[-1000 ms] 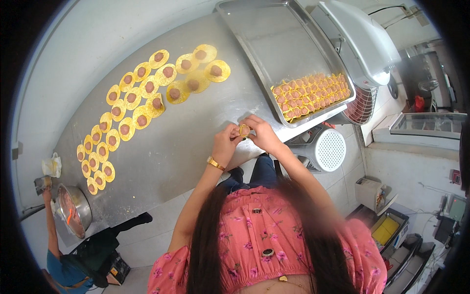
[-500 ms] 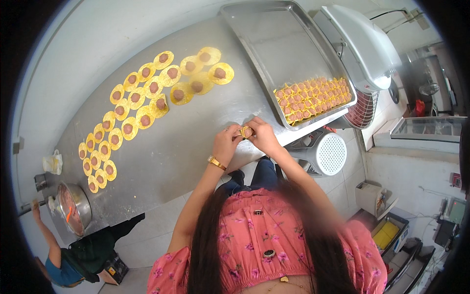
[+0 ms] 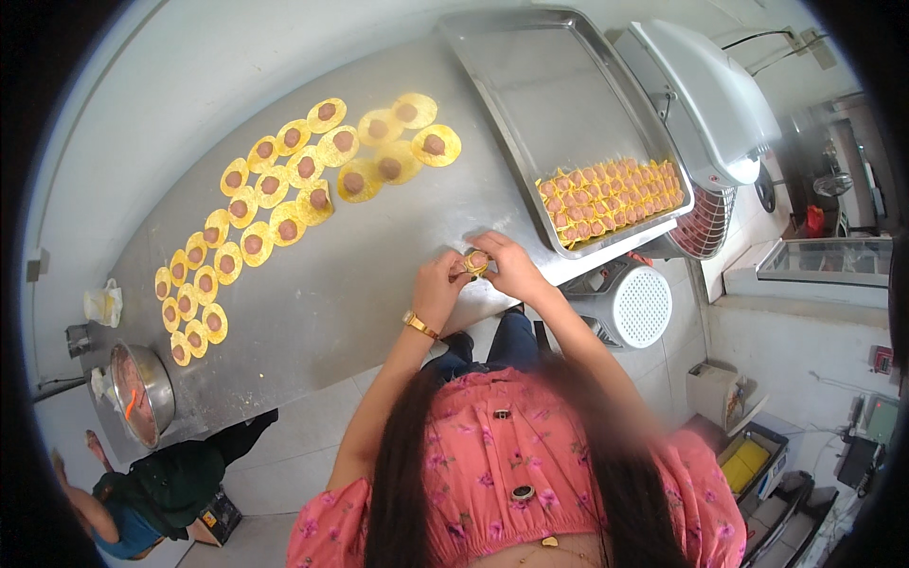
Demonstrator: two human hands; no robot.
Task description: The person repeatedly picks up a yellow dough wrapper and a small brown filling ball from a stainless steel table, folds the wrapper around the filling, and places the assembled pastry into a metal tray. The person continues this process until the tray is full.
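Between my two hands, above the near edge of the metal table, is a small dumpling (image 3: 476, 260), a yellow wrapper gathered around pinkish filling. My left hand (image 3: 439, 287), with a gold watch at the wrist, pinches its left side. On its other side the fingers of my right hand (image 3: 512, 267) close around it. To the left, several round yellow wrappers (image 3: 341, 146) lie flat in rows, each with a lump of filling. Right of my hands, a large metal tray (image 3: 516, 142) holds several finished dumplings (image 3: 611, 196) packed tightly in its near end.
A steel bowl (image 3: 163, 388) of filling with an orange-handled tool stands at the table's left end. Beside it is a white container (image 3: 102, 305). A grey stool (image 3: 640, 305) and a wire-guarded fan (image 3: 705, 222) stand at right. Another person (image 3: 161, 488) is at lower left.
The dumpling stays between my hands as my fingers shift slightly around it. The whole view has moved a little. At lower left, the other person's arm has come down.
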